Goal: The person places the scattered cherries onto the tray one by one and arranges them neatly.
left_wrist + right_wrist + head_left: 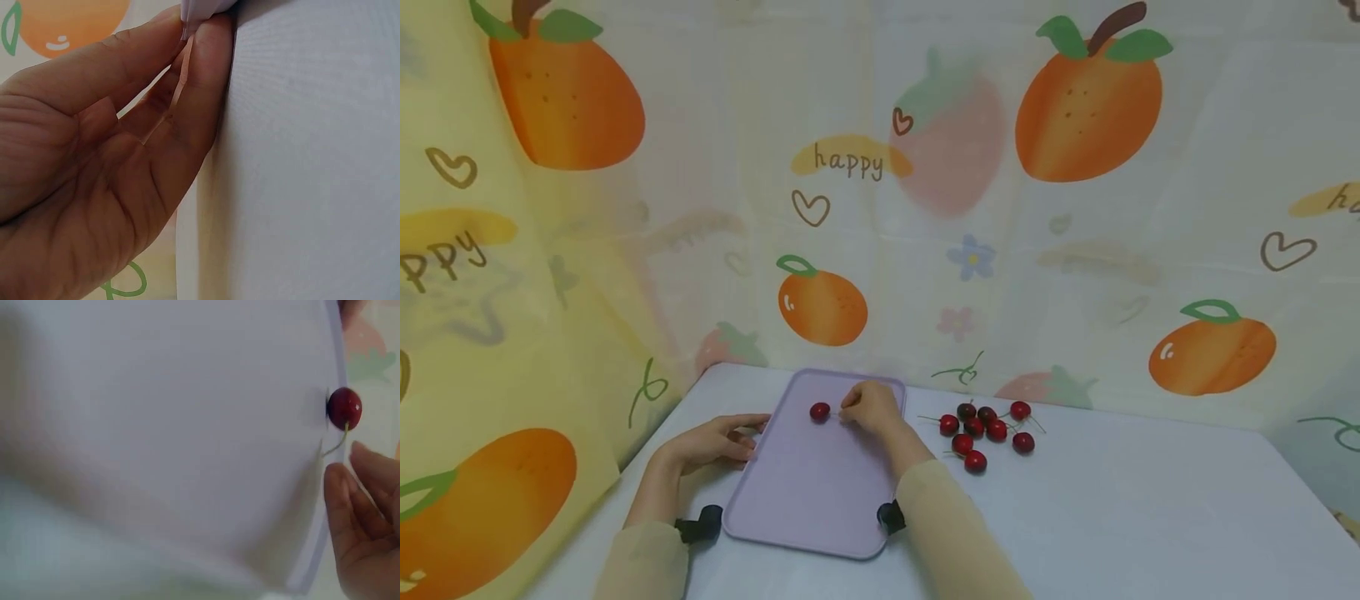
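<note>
A dark red cherry point(820, 412) with a thin stem lies on the far part of a light purple tray point(820, 492). My right hand point(874, 408) is over the tray beside this cherry. In the right wrist view, thumb and fingers of the right hand point(369, 512) stand slightly apart near the stem, and the cherry point(345, 409) rests on the tray free of them. At the tray's left edge, my left hand point(715, 440) pinches the rim. The left wrist view shows the thumb and fingertips of the left hand point(119, 137) meeting at the tray's edge point(199, 11).
Right of the tray, several cherries point(973, 427) with stems sit in a loose cluster on the white tabletop point(1120, 500). A fruit-printed cloth point(970, 275) hangs behind the table and along its left side.
</note>
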Demonstrator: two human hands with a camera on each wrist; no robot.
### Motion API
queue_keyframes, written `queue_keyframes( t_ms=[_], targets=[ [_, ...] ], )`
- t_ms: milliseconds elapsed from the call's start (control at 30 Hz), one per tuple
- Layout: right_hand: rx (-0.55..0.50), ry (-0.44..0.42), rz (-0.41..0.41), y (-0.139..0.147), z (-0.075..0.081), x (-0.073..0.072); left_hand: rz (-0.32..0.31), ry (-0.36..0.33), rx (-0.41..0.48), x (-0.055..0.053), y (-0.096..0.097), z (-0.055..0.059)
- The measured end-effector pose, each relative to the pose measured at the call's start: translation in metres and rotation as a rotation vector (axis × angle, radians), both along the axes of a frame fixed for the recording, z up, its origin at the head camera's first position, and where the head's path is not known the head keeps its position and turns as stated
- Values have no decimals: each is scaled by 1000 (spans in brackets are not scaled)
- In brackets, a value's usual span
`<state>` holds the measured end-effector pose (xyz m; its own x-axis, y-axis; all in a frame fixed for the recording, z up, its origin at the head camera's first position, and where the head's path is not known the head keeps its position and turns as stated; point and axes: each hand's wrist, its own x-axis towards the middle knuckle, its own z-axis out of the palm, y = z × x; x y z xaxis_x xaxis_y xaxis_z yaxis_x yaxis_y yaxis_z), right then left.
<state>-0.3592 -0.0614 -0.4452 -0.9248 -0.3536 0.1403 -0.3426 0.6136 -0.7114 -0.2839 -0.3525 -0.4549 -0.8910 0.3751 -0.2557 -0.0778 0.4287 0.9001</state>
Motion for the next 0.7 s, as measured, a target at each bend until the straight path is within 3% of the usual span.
queue_keyframes(
  t_ms=[267,400,700],
  targets=[
    [-117,-86,-1,16,23,-6,4,1,8,2,-1,1],
    [-153,-73,-1,29,34,-7,3,6,12,0,-2,-1],
    [-285,-88,-45,84,55,-9,-16,9,18,-1,-2,-2]
  ],
)
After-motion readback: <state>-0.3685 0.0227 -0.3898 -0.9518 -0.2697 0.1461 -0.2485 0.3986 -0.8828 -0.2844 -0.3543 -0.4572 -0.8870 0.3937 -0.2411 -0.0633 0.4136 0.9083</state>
